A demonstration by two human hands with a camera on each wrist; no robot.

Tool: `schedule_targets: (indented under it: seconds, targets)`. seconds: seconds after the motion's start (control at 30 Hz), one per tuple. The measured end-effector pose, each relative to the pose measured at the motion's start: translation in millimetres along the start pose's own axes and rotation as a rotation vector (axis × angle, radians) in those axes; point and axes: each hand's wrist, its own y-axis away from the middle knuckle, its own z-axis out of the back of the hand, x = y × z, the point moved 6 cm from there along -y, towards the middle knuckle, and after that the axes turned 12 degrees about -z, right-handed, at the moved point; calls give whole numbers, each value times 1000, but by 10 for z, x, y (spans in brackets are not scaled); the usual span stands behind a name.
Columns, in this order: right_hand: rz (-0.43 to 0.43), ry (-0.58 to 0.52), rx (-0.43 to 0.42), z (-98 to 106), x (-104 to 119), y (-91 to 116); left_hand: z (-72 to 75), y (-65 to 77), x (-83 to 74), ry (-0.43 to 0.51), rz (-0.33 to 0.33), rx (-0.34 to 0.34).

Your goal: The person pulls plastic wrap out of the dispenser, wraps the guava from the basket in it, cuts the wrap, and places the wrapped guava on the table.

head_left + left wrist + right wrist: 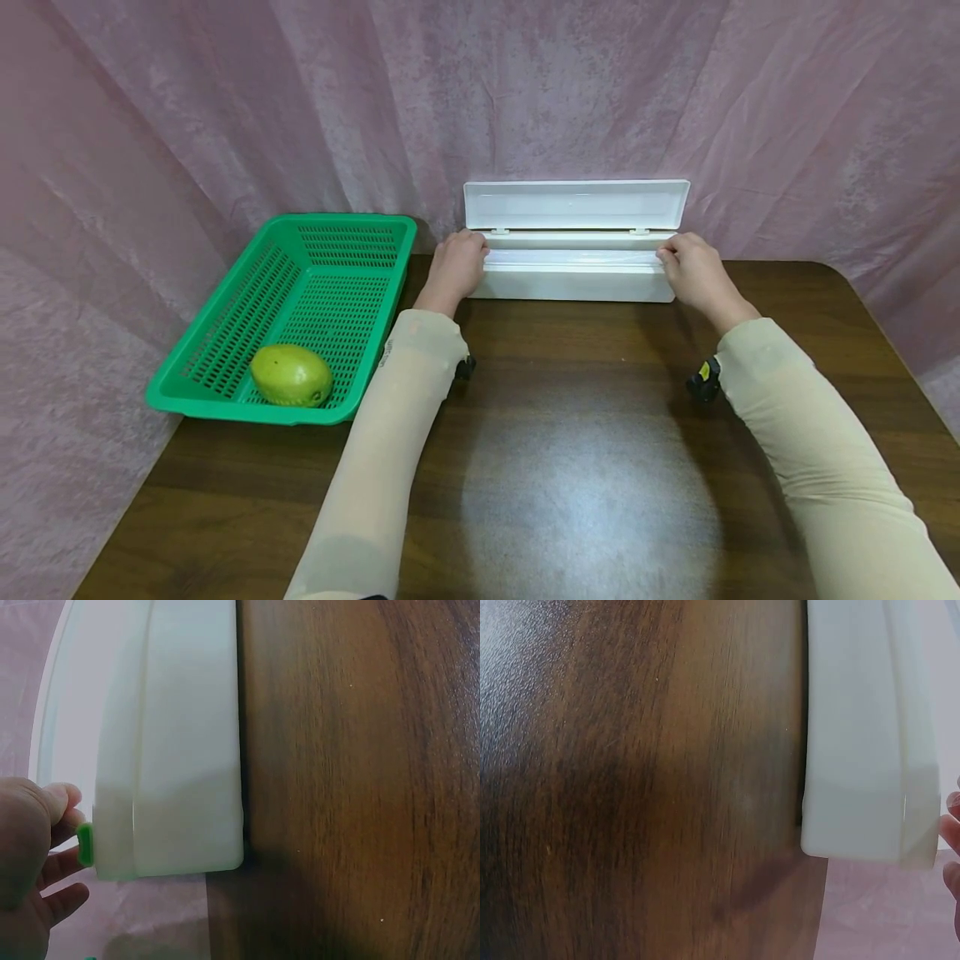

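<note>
A long white cling film dispenser lies at the back of the table, its lid raised. Clear, shiny cling film stretches along the opening. At the dispenser's left end my left hand pinches the film's edge between thumb and forefinger, other fingers loosely bent. A small green tab on the dispenser sits beside those fingers in the left wrist view. My right hand pinches the film at the right end; only its fingertips show in the right wrist view, so its grip is partly hidden.
On the left a green plastic basket holds a yellow-green papaya-like fruit. The brown wooden table extends toward me. A pink curtain hangs right behind the dispenser and basket.
</note>
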Motion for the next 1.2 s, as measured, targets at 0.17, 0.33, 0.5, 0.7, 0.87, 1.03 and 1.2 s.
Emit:
schedule_targets:
  seconds: [0.17,0.33,0.5,0.7,0.87,1.03,1.2]
  targets:
    - [-10,2,3,9,-15,2,-5,7,5,18,5,2]
    - [-20,-13,3,12,-22,-2,5,34,8,59,9,11]
    - [-56,-44,-1,23,-40,7,21,65,-10,111,-22,10]
    - [-102,-74,48,20,-61,26,-1,66,-12,117,-50,17]
    - [-130,-94,123,13,-80,52,-5,60,11,175,-20,-13]
    - [-127,-81,112,32,-81,45,17,56,6,214,-13,-31]
    - [-124,-87,66,66,-79,40,9,49,-1,242,8,-14]
